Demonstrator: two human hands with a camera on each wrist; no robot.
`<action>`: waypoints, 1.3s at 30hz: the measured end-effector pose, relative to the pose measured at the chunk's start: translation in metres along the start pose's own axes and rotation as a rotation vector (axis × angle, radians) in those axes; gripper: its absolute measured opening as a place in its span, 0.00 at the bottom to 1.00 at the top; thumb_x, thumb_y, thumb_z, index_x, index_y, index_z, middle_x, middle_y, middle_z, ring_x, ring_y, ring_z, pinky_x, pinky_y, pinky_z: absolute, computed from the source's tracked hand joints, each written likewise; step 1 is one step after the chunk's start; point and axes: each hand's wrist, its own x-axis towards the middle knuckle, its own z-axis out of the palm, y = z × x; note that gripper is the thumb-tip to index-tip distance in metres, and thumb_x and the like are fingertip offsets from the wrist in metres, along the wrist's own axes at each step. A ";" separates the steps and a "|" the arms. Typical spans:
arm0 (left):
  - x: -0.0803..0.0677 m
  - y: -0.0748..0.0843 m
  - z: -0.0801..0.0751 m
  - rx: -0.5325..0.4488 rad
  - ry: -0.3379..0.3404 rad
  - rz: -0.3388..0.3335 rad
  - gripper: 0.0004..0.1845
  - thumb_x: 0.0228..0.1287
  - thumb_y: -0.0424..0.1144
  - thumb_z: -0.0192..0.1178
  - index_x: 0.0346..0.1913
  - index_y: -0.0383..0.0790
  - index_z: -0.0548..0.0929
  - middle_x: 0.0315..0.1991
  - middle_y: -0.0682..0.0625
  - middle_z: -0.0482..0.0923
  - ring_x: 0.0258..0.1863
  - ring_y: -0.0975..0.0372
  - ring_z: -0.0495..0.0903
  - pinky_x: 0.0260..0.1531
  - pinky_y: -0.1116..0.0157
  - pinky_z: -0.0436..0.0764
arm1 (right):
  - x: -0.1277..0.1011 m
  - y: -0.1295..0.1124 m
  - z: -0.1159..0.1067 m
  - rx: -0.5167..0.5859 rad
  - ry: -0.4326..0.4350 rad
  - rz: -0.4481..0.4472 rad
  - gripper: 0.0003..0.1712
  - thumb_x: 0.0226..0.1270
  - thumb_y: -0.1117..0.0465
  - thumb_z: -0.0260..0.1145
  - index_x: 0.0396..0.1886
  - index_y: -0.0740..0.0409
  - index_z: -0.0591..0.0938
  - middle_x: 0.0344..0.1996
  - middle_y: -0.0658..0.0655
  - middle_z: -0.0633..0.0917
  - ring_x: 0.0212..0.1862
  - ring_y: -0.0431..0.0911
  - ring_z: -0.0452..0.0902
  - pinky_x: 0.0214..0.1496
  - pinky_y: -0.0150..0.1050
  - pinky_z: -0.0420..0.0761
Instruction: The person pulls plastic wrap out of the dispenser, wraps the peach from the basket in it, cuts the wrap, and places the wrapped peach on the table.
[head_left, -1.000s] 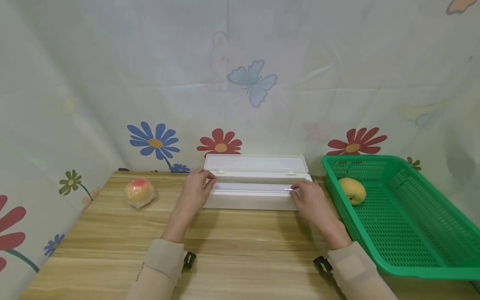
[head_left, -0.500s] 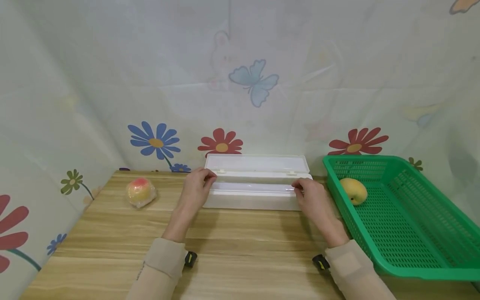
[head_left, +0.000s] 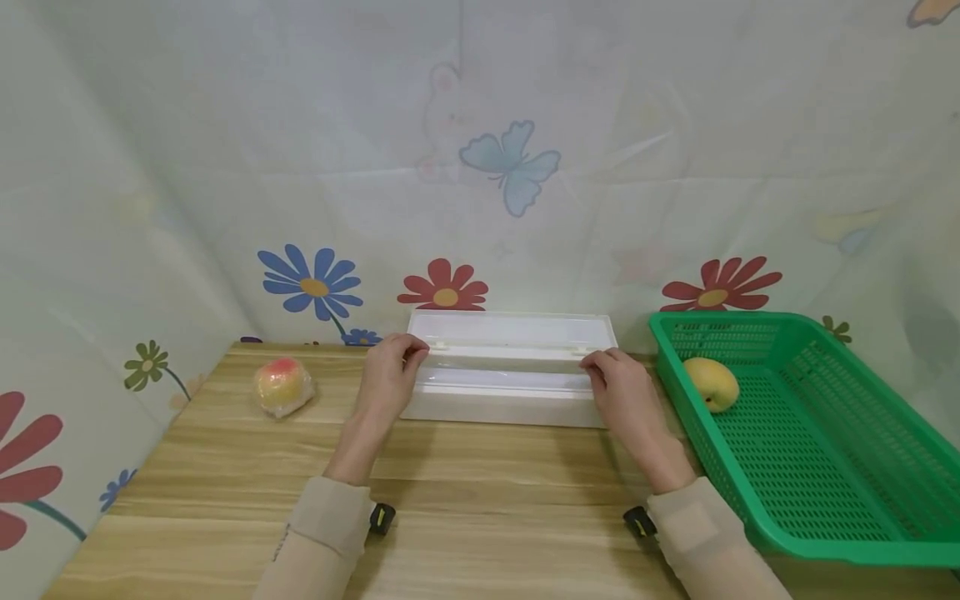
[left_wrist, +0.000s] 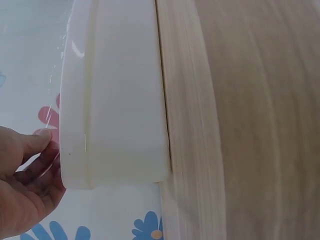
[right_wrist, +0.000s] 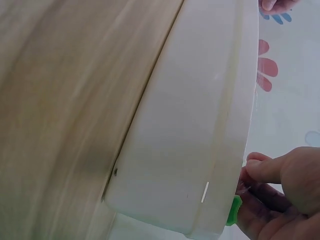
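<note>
A long white dispenser box lies at the back of the wooden table, its lid standing open against the wall. A strip of clear film shines across its trough. My left hand pinches the film at the box's left end. At the right end, my right hand does the same. The left wrist view shows the left hand with thumb and fingers together beside the box. In the right wrist view the right hand curls at the box's end, next to a small green part.
A film-wrapped orange-pink fruit sits on the table to the left. On the right stands a green mesh basket with a yellow fruit in its far corner. A flowered cloth backs the table.
Both hands have slid back from the front of the trough toward the hinge side of the box, keeping their pinch. The box stays in place.
</note>
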 end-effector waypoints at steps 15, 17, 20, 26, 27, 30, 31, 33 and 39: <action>0.003 0.008 -0.009 -0.036 0.067 0.046 0.04 0.70 0.29 0.66 0.39 0.30 0.88 0.34 0.41 0.84 0.34 0.52 0.81 0.36 0.57 0.82 | 0.003 -0.003 -0.008 0.071 0.168 -0.035 0.06 0.65 0.78 0.69 0.38 0.67 0.86 0.34 0.64 0.85 0.36 0.59 0.84 0.39 0.54 0.85; 0.004 0.010 -0.011 -0.037 0.069 0.039 0.04 0.70 0.29 0.66 0.40 0.30 0.88 0.35 0.41 0.84 0.34 0.51 0.81 0.36 0.57 0.82 | 0.003 -0.004 -0.010 0.075 0.177 -0.040 0.06 0.64 0.78 0.69 0.38 0.68 0.86 0.34 0.64 0.85 0.36 0.59 0.84 0.38 0.53 0.85; 0.003 0.013 -0.012 -0.046 0.062 0.020 0.04 0.69 0.29 0.66 0.41 0.31 0.88 0.37 0.41 0.83 0.35 0.51 0.80 0.36 0.57 0.82 | 0.003 -0.005 -0.013 0.077 0.162 -0.040 0.06 0.64 0.79 0.69 0.39 0.69 0.86 0.35 0.65 0.84 0.36 0.59 0.83 0.38 0.53 0.85; 0.004 0.012 -0.012 -0.081 0.024 0.010 0.03 0.69 0.28 0.65 0.42 0.31 0.87 0.42 0.41 0.84 0.40 0.51 0.81 0.37 0.58 0.83 | 0.001 -0.004 -0.012 0.077 0.080 -0.063 0.09 0.65 0.79 0.66 0.43 0.71 0.83 0.34 0.65 0.82 0.36 0.58 0.80 0.38 0.51 0.83; 0.004 0.011 -0.012 -0.087 0.019 0.014 0.03 0.70 0.27 0.65 0.42 0.31 0.87 0.42 0.41 0.84 0.40 0.51 0.81 0.36 0.58 0.83 | 0.000 -0.003 -0.011 0.080 0.063 -0.070 0.09 0.64 0.79 0.65 0.43 0.71 0.82 0.34 0.65 0.82 0.36 0.58 0.79 0.39 0.51 0.82; 0.003 0.009 -0.011 -0.100 -0.001 0.019 0.03 0.71 0.28 0.64 0.43 0.32 0.86 0.41 0.42 0.83 0.40 0.52 0.80 0.35 0.58 0.82 | -0.002 -0.002 -0.010 0.088 -0.004 -0.074 0.12 0.61 0.77 0.66 0.45 0.69 0.81 0.36 0.65 0.81 0.39 0.58 0.77 0.41 0.52 0.80; 0.003 0.009 -0.011 -0.103 -0.008 0.019 0.03 0.71 0.28 0.63 0.43 0.32 0.86 0.40 0.43 0.83 0.39 0.53 0.80 0.35 0.58 0.82 | -0.003 -0.002 -0.010 0.092 -0.028 -0.067 0.13 0.60 0.75 0.66 0.45 0.68 0.81 0.37 0.65 0.80 0.40 0.58 0.77 0.43 0.52 0.79; 0.003 0.008 -0.011 -0.111 -0.016 0.016 0.03 0.72 0.28 0.63 0.43 0.33 0.86 0.38 0.43 0.83 0.38 0.53 0.79 0.34 0.59 0.81 | -0.005 -0.002 -0.012 0.097 -0.074 -0.046 0.16 0.59 0.71 0.69 0.47 0.68 0.80 0.40 0.65 0.80 0.43 0.59 0.76 0.45 0.53 0.79; 0.002 0.005 -0.011 -0.140 -0.022 0.011 0.04 0.72 0.28 0.63 0.44 0.33 0.87 0.39 0.44 0.83 0.38 0.55 0.78 0.33 0.63 0.79 | -0.006 -0.003 -0.017 0.054 -0.107 0.017 0.19 0.61 0.69 0.72 0.50 0.70 0.80 0.46 0.68 0.79 0.50 0.63 0.75 0.53 0.59 0.77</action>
